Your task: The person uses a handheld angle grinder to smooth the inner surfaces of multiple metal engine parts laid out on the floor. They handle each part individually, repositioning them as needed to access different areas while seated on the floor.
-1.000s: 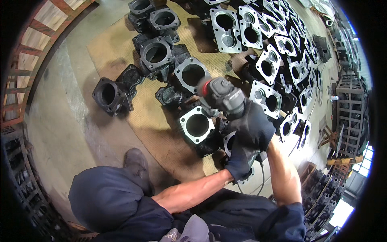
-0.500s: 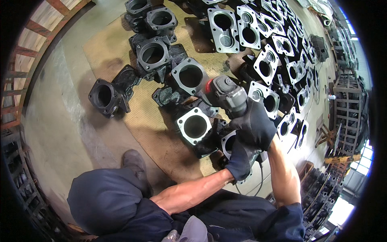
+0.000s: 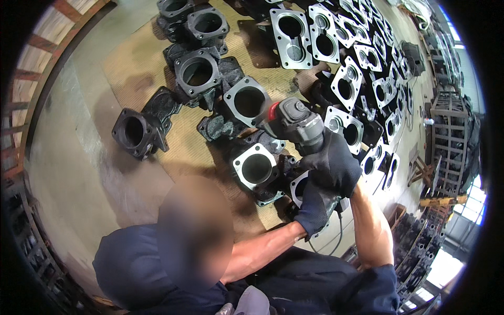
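Left hand: gloved, the left hand (image 3: 315, 212) is wrapped around the rear of the grinder (image 3: 300, 123).
Right hand: gloved, the right hand (image 3: 336, 165) is clasped over the front of the tool's body, ahead of the left.
Power cord: the cord (image 3: 340, 231) hangs in a loop near the left glove; it could snag and tug the tool if the arms swing wide.
Nearest bright flange: a square-faced casting (image 3: 240, 172) sits just below the grinder's head; a slip downward could scar its face.
Grinder's head: tilted at the lower right edge of a duller round-bored casting (image 3: 236, 87); contact is too blurred to confirm. If the disc catches the bore's rim, it could kick back.
Footing: the casting rests over a brown sheet (image 3: 173, 152); uneven pressure could rock it.
Lone casting: one dark piece (image 3: 148, 131) lies well apart on the left.
Far rows: bright two-opening castings (image 3: 280, 42) crowd the upper right.
Background: a metal rack (image 3: 446, 136) stands beyond.
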### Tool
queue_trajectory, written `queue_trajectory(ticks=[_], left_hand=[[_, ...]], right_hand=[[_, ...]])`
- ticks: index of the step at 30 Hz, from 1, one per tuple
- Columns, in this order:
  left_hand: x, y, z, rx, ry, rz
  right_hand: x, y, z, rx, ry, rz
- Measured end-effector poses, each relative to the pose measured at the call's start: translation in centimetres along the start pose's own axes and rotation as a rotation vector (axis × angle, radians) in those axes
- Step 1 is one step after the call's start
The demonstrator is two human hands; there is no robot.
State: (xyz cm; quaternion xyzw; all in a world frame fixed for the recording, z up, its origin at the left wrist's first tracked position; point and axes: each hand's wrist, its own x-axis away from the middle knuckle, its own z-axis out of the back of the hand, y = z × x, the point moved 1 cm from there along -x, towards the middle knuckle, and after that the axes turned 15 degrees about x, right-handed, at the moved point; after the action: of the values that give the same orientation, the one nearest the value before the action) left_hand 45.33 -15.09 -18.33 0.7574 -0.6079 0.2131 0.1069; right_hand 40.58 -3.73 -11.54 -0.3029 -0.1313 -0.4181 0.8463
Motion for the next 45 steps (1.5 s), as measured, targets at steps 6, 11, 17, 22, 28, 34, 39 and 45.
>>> queue_trajectory(ticks=[6, 11, 17, 22, 28, 34, 39, 45], left_hand=[[-3.2, 3.3, -1.2, -0.667, -0.091, -0.203], [-2.8, 2.9, -5.2, -0.933, -0.108, -0.095], [1.8, 0.9, -9.4, -0.789, -0.094, 0.059], [3.2, -0.2, -8.7, -0.88, -0.293, -0.039], [2.9, -2.6, -6.2, -0.515, -0.223, 0.162], [0.8, 1.9, 1.6, -0.652, -0.018, 0.246], [0.7, 0.2, 4.9, -0.278, -0.002, 0.324], [1.1, -0.5, 6.5, -0.311, -0.145, 0.325]], right_hand=[[-3.9, -2.0, 2.3, -0.062, -0.05, -0.209], [-1.8, -2.7, 5.7, -0.069, 0.048, -0.358], [4.6, -0.9, 7.8, -0.008, 0.149, -0.317], [5.7, 0.6, 7.5, 0.075, 0.249, -0.142], [7.1, -1.7, 7.7, -0.132, 0.232, -0.349], [1.9, 0.0, -0.7, -0.154, 0.167, -0.186], [1.6, -0.2, -1.9, -0.122, 0.104, -0.228], [1.8, -1.1, -0.9, 0.011, 0.016, -0.196]])
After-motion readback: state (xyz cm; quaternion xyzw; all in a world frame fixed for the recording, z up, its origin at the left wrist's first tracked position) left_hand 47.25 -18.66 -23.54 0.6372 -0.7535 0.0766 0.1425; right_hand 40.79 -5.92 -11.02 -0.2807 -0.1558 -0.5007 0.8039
